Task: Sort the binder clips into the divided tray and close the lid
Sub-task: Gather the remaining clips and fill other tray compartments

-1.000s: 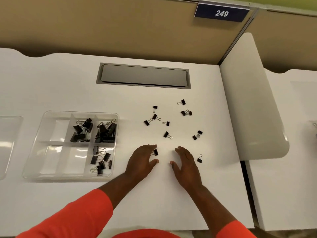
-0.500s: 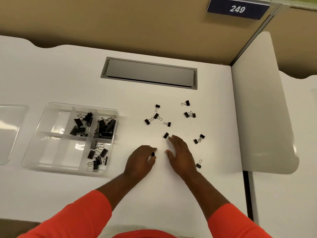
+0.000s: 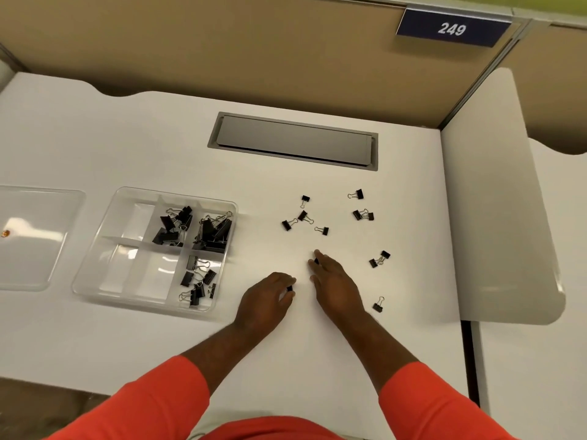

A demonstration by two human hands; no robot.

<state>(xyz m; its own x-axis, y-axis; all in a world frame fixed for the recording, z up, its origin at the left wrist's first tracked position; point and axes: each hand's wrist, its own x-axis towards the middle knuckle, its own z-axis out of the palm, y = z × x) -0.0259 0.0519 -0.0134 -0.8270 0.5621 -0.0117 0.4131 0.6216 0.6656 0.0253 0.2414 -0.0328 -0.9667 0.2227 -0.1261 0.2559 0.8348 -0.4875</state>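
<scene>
On the white desk top point(image 3: 127, 138), a clear plastic lid point(image 3: 38, 236) lies flat at nine o'clock of the clear plastic divided tray point(image 3: 120, 268), which already holds sorted clips in three compartments on its three-o'clock side. The step in hand looks like pick-up, one clip per hand. The left hand point(image 3: 266, 301), fingers curled, pinches a small black binder clip point(image 3: 289, 289) at its one-o'clock edge. The right hand point(image 3: 335, 285) lies with its fingers nearly straight over a second black clip point(image 3: 316, 261), which shows at eleven o'clock beside the index finger. I cannot tell whether that one is gripped. Next, I judge, both clips go toward nine o'clock, into the matching compartment. Other loose black binder clips point(image 3: 322, 230) lie scattered from twelve to four o'clock.
</scene>
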